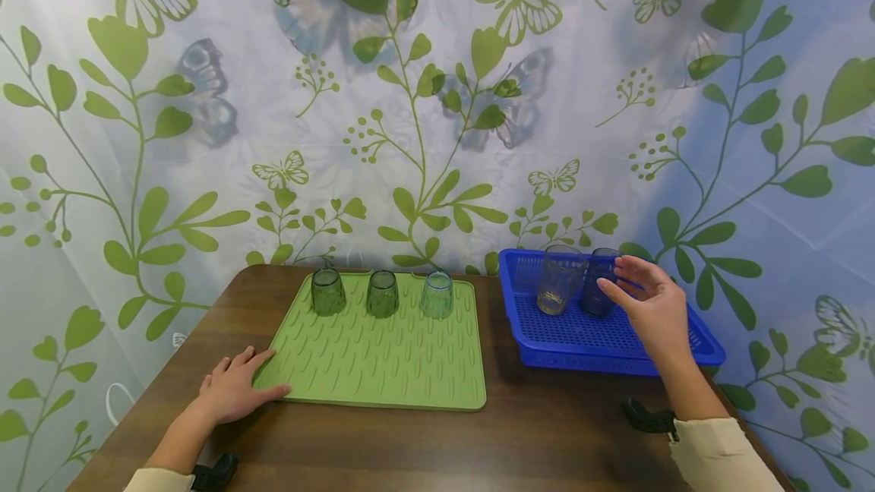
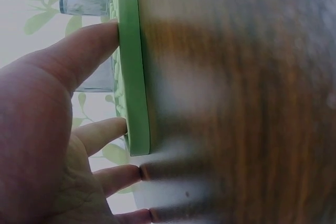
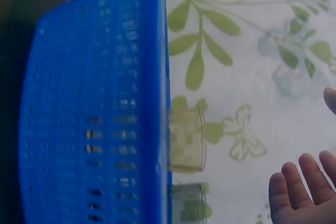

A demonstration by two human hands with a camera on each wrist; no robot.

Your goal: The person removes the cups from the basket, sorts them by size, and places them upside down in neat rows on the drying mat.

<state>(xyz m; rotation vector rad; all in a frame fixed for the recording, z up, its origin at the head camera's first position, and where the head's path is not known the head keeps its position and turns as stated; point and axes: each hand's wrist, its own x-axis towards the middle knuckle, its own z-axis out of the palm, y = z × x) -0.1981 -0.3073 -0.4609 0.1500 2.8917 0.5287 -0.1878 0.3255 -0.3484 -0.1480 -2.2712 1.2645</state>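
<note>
My left hand [image 1: 232, 389] rests at the front left corner of a green drying mat [image 1: 383, 370], its thumb and fingers spread along the edge. In the left wrist view the thumb touches the mat's rim. Three glasses stand upside down in a row along the mat's back: a dark one [image 1: 328, 293], a second dark one [image 1: 382, 294] and a bluish one [image 1: 437, 296]. My right hand [image 1: 652, 302] hovers over a blue basket [image 1: 547, 351], fingers loosely bent and holding nothing. Beside its fingertips stands a dark tall glass [image 1: 596, 291]; left of that is a clear, yellowish glass [image 1: 557, 283].
Beneath everything is a brown wooden table [image 1: 383, 450]. A curtain [image 1: 437, 135] printed with leaves and butterflies hangs right behind it. The basket's perforated wall [image 3: 89, 108] rises close to the right hand.
</note>
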